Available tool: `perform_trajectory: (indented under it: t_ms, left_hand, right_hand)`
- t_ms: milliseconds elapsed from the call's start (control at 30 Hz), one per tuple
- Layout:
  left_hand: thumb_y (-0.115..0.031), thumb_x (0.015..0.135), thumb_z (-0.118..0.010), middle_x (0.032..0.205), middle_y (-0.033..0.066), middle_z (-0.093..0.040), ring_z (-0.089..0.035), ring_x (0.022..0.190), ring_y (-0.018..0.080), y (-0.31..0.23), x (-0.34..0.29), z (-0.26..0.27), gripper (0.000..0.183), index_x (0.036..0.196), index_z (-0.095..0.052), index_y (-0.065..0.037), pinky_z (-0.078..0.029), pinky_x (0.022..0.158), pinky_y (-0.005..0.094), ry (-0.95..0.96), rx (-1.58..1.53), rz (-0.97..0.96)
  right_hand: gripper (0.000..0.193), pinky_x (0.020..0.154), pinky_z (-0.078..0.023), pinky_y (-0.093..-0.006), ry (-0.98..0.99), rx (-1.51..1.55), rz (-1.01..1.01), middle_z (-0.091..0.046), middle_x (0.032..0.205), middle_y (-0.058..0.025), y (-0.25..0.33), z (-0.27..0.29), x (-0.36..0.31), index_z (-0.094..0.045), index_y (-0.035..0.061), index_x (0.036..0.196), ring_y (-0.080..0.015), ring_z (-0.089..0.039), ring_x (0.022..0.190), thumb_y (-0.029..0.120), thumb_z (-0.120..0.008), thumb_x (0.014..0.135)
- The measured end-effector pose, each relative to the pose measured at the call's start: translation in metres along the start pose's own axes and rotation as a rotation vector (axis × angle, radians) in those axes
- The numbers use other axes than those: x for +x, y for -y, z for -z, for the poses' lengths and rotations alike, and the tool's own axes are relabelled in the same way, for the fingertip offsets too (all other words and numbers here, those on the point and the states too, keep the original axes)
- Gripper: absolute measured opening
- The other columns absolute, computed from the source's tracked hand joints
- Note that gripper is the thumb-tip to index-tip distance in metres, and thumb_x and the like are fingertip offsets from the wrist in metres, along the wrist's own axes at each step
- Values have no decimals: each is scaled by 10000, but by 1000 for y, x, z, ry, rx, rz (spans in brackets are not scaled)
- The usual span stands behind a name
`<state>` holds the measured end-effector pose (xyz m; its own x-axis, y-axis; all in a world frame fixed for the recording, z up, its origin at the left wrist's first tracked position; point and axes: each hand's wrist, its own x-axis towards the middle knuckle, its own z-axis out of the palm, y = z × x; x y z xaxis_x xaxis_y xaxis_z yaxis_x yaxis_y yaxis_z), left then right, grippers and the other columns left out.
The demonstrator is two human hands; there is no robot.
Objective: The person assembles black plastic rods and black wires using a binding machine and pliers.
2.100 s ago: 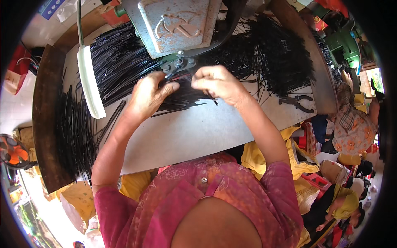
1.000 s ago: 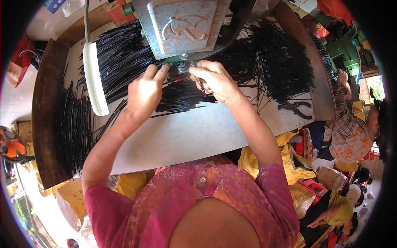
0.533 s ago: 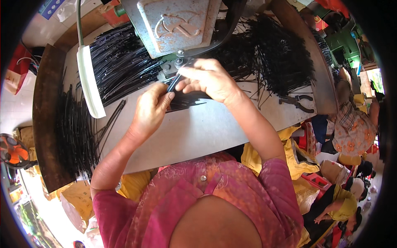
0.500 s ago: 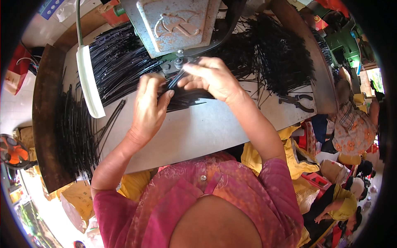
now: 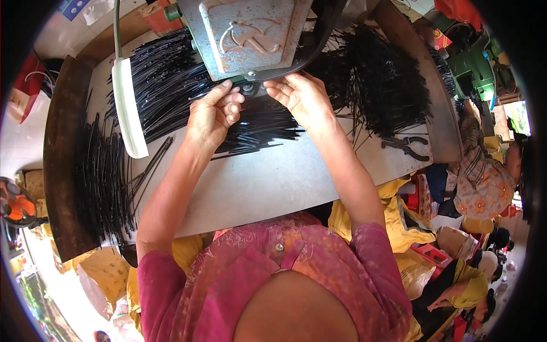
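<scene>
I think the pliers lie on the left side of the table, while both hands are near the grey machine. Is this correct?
Wrong side: the head view shows the pliers on the table's right side. Left hand and right hand are near the grey machine.

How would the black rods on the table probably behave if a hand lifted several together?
The rods are probably fairly stiff, as most lie straight. Each seems light, being very thin. Others might drag along, since they overlap closely.
</scene>
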<state>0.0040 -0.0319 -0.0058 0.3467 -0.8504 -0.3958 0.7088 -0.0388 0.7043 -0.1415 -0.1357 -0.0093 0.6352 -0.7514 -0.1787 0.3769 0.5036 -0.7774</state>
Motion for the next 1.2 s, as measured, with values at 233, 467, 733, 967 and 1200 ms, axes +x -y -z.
perform_trajectory:
  t_ms: [233,467,733,967,1200]
  left_hand:
    - [-125,787,-545,657,138,-580,-501,456,134,-2,-2,-5,195,831,-514,62,-363,381,206,-41,10,-44]
    - [-149,784,-560,646,137,-582,-502,445,127,0,-1,-4,219,803,-529,67,-371,370,206,-47,30,-78]
    - [-150,781,-567,638,132,-577,-500,443,130,3,-2,-6,215,792,-535,62,-362,370,205,-63,47,-81]
    - [-185,784,-567,641,108,-573,-463,458,115,10,-5,-8,233,805,-545,47,-333,395,207,-114,38,-37]
    - [-150,804,-535,710,136,-589,-517,501,122,2,-2,-1,202,833,-532,50,-414,431,199,-14,58,12]
  right_hand:
    - [177,743,-491,-361,-32,46,18,-549,899,-187,1,-4,-9,-499,-48,927,-294,-565,858,95,-438,843]
    - [143,762,-488,-379,-116,130,15,-546,891,-203,-3,-8,-16,-499,-57,895,-317,-562,866,62,-454,830]
    - [169,781,-479,-397,-143,127,63,-525,903,-234,-6,-10,-11,-459,-90,917,-340,-552,870,56,-418,843]
    - [123,706,-516,-392,-169,121,51,-515,869,-214,-9,-7,-10,-409,-77,851,-333,-581,792,46,-407,846]
    - [226,652,-518,-313,-56,-145,-28,-566,840,-209,10,11,-14,-474,-59,882,-265,-599,752,152,-521,814]
